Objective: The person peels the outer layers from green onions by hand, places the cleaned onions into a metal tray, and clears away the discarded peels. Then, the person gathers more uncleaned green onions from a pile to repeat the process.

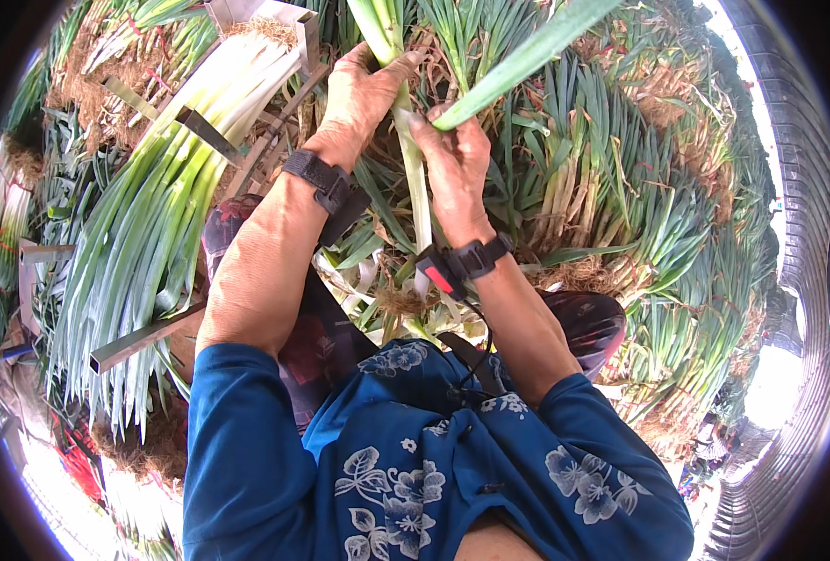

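Observation:
A long green onion (414, 182) stands upright between my hands, its white shank running down toward a tuft of roots (402, 301) above my lap. Around its upper shank, where the green begins, my left hand (354, 98) is closed. My right hand (454, 168) pinches the lower end of a broad green leaf (532, 70), which slants up to the right, angled away from the stalk. Whether that leaf is still joined to the onion is hidden by my fingers. Both wrists wear black straps.
At left, a metal rack (144, 338) with upright prongs cradles a pile of pale, clean-looking green onions (153, 206). Heaps of untrimmed onions (583, 168) with brown roots surround me ahead and to the right. A ribbed dark sheet (812, 206) curves along the far right.

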Tool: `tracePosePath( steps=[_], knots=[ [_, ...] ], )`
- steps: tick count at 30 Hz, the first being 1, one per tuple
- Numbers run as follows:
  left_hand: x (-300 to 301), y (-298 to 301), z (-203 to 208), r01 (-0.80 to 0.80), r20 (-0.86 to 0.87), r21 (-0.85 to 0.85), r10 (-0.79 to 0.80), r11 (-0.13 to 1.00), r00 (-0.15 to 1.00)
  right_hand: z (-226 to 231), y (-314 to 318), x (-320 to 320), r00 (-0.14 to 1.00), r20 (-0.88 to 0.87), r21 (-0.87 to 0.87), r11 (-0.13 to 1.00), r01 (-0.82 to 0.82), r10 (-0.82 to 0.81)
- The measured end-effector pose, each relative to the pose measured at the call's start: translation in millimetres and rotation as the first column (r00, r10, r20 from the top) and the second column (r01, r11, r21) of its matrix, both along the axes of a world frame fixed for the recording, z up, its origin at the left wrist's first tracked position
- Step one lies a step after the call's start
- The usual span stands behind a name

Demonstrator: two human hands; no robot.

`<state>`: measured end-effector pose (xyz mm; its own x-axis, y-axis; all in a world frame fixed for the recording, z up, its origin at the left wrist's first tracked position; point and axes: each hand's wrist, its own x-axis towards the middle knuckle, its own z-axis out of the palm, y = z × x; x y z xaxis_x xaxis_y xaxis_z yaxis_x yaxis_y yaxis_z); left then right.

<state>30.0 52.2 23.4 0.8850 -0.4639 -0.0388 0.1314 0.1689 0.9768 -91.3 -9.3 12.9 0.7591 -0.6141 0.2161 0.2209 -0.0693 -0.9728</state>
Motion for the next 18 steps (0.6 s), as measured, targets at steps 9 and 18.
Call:
tracePosePath(
  steps=[9, 18],
  knots=[
    [-1, 0, -12, -0.083, -0.03, -0.121, 0.08, 0.989, 0.996, 18, 21, -38, 0.994, 0.064, -0.396, 0.916, -0.057, 0.09],
    [41, 11, -15, -0.426, -0.185, -0.077, 0.407, 0.901, 0.895, 48, 16, -58, 0.985, 0.113, 0.268, 0.95, -0.158, 0.132]
  ],
)
